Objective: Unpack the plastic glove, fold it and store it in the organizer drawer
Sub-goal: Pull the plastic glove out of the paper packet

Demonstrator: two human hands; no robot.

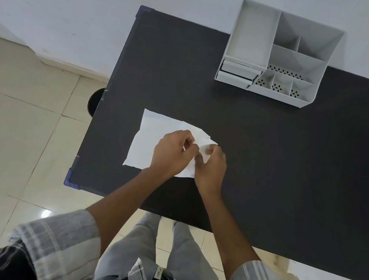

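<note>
Currently both hands are working at the right-hand edge of the white glove packet (153, 141), which lies flat on the black table (268, 163), toward its left side and near the front.

Left hand (172, 154): curled, thumb and fingers pinched on the packet's right edge. Right hand (210, 166): fingers likewise curled and pinching a thin whitish bit of material (205, 148) just beside the left fingertips. Cannot tell whether that bit is the plastic glove itself or a torn flap of wrapper; too small and washed out.

Handling judgement: packet looks very light, thin and limp, with crease lines and an irregular torn-looking right margin. Film inside is likely slippery, clingy and easy to tear. Best taken by pinch at a free edge or corner, one hand anchoring the wrapper while the other draws the contents out. Once out, folding would need flattening against the table, since such film springs open.

Materials: table surface matte black, slightly textured, with blue corner guards (72, 179). Organizer (280, 58) at the far right of the table, well apart from the hands: rigid pale grey plastic, rectangular open compartments, some with perforated floors, and two small drawers (237, 73) stacked at its front left. Drawers appear closed or barely ajar.

Step in hand, by my reading: unpacking, early in the task.
</note>
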